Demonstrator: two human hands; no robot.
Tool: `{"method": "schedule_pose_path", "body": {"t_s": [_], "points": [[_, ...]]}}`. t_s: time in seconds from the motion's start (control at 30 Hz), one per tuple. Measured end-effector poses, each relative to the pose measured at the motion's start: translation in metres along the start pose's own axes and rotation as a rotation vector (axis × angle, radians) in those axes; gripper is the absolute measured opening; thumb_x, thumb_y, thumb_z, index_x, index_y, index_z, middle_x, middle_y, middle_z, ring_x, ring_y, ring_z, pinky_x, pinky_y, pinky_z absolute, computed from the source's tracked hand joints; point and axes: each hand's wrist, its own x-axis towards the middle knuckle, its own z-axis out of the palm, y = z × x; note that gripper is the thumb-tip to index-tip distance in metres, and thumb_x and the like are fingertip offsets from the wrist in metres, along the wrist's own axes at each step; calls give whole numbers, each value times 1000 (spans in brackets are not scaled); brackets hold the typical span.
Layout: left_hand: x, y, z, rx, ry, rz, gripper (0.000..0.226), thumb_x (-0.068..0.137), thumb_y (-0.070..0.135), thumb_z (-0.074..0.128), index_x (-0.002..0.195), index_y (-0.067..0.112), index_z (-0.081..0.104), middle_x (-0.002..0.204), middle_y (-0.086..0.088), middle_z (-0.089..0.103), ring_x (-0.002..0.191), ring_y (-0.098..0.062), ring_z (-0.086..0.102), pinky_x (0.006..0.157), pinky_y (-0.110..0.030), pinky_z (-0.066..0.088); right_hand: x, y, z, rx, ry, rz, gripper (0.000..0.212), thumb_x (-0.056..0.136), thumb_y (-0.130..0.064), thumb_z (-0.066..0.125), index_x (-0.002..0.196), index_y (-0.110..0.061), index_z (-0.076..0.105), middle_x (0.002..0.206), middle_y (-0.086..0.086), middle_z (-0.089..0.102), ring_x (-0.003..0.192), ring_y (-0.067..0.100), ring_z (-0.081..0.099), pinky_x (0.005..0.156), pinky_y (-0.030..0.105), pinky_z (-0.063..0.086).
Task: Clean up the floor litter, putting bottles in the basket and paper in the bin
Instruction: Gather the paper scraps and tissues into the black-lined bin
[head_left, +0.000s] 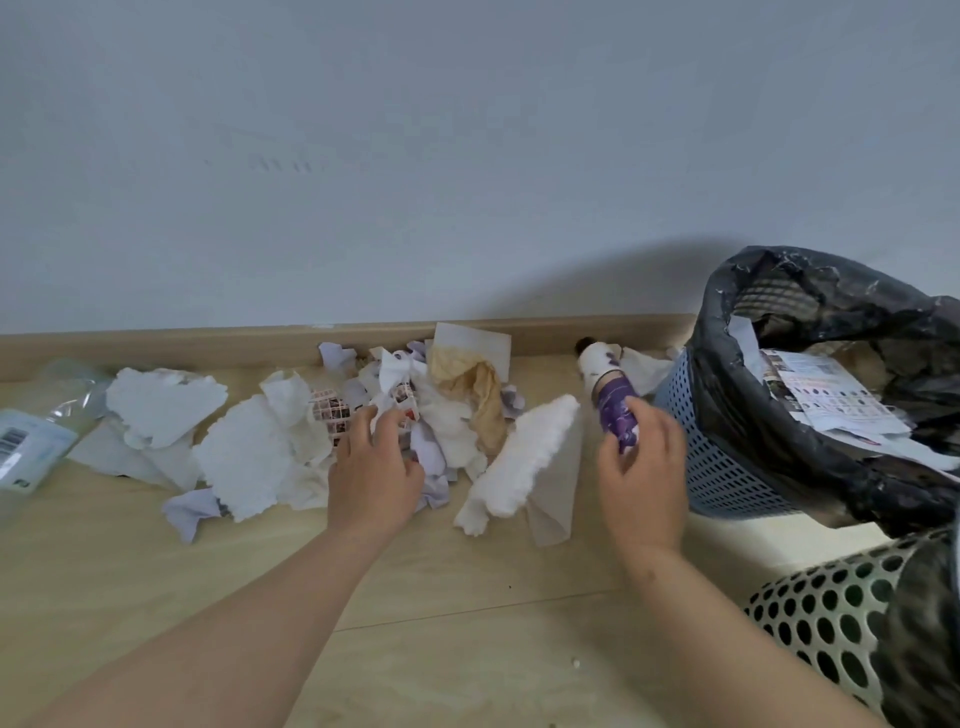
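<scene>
While my right hand (641, 483) grips the bottle (613, 402), my left hand (371, 467) lies, fingers relaxed, on the paper (244, 452).

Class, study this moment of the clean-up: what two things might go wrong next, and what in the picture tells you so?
1. The right hand grips the purple bottle beside the blue bin that holds printed sheets; it may land there instead of in the white basket.
2. The clear bottle at far left lies against the torn paper and may be scooped up with it.
</scene>
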Motion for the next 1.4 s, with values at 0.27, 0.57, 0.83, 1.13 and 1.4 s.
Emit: {"method": "schedule_pose_path", "body": {"t_s": [0.27,0.57,0.83,1.13,1.4], "points": [[-12,-11,19,167,-348,60,69,89,37,50,146,40,11,157,5,-2,144,-28,4,109,-49,29,-30,1,19,-90,-424,-65,53,83,-9,57,131,-28,45,135,-9,35,92,13,54,77,29,51],[-75,-60,21,268,-210,96,35,83,31,55,118,30,56,115,2,55,116,-25,49,85,-36,42,-73,2,12,36,-669,-128,54,74,-12,59,118,-38,43,115,-18,41,85,10,54,70,26,47],[-105,-108,6,226,-116,64,23,69,43,49,61,25,61,82,4,58,79,-27,61,62,-32,43,-75,23,7,286,-795,316,35,78,-13,65,108,-25,53,98,2,62,76,9,58,64,18,43],[-81,-27,-1,183,-294,206,77,89,41,52,148,39,2,158,4,-12,146,-27,-2,116,-46,19,-88,18,6,-267,-737,54,76,80,-43,63,146,-32,25,138,-3,44,122,21,45,99,35,42],[-98,-16,17,427,-599,74,58,89,34,42,145,33,24,149,1,31,139,-30,22,110,-45,25,-107,19,-11,-367,-924,318,64,67,-35,72,120,-19,40,114,5,39,95,21,55,77,27,49]]}}
